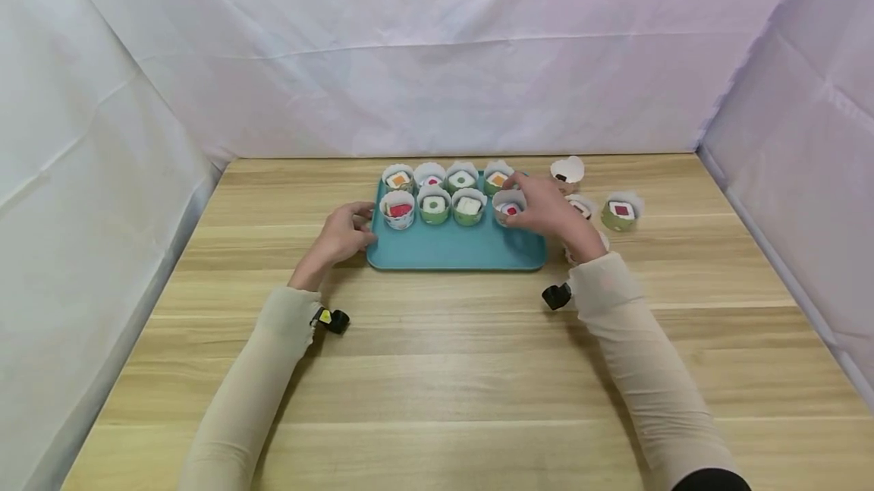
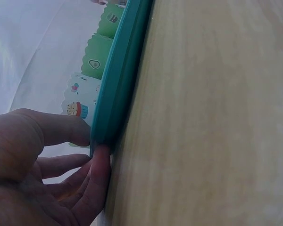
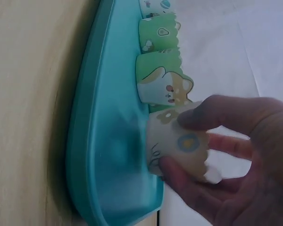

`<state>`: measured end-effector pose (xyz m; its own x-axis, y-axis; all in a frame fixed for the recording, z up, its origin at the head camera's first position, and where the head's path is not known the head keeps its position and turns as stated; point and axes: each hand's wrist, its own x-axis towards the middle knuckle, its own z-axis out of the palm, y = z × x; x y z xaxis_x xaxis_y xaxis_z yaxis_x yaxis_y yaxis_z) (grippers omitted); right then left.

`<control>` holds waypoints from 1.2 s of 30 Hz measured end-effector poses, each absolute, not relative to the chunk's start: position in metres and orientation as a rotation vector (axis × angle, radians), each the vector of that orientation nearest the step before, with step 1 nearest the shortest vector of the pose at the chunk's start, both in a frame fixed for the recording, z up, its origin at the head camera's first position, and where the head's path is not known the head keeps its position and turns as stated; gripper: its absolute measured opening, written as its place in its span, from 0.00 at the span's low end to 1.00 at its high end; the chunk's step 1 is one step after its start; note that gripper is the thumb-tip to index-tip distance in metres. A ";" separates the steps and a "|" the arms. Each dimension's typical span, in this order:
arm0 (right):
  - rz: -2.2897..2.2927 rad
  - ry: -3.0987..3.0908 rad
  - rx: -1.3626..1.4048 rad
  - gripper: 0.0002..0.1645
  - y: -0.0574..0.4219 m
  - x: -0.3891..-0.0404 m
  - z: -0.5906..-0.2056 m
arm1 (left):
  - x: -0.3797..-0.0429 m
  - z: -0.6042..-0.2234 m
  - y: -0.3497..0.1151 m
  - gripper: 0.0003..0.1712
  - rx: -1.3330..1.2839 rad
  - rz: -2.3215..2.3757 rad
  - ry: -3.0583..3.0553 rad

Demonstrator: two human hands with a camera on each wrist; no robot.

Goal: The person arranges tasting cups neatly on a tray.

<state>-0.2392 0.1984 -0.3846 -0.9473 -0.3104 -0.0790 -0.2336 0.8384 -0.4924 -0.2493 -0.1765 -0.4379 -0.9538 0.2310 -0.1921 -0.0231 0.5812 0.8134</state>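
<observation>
A blue-green tray (image 1: pixel 444 252) lies on the table and bears two rows of paper baking cups with small decorated pieces inside. My left hand (image 1: pixel 344 233) is at its left end; the left wrist view shows thumb (image 2: pixel 66 129) and fingers pinching the tray's rim (image 2: pixel 117 94). With my right hand (image 1: pixel 546 206) I hold a pale paper cup (image 3: pixel 174 141), thumb and fingertips on its side wall. Inside this cup (image 1: pixel 509 210) is a white piece with a red centre. It stands at the right end of the front row, beside a green cup with a dog print (image 3: pixel 162 80).
Right of the tray are more filled cups: a green one (image 1: pixel 620 212), a white-rimmed one (image 1: pixel 568 172) farther back, and others partly hidden by my right hand and wrist. White cloth (image 1: pixel 437 96) hangs behind and at both sides of the wooden table (image 1: pixel 437 369).
</observation>
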 end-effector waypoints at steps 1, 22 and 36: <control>-0.729 2.856 -0.406 0.31 0.197 -0.239 -0.385 | -0.249 -0.438 -0.176 0.40 0.172 1.311 2.538; -0.820 2.835 -0.174 0.49 0.187 -0.244 -0.395 | -0.248 -0.437 -0.175 0.40 0.168 1.321 2.529; -0.820 2.835 -0.176 0.48 0.184 -0.244 -0.394 | -0.247 -0.436 -0.176 0.40 0.150 1.307 2.524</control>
<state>-0.2441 0.1838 -0.3936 -0.9759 -0.1640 -0.1441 -0.0617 0.8404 -0.5384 -0.2474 -0.1757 -0.4358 -0.9514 0.2250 -0.2105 -0.0420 0.5821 0.8120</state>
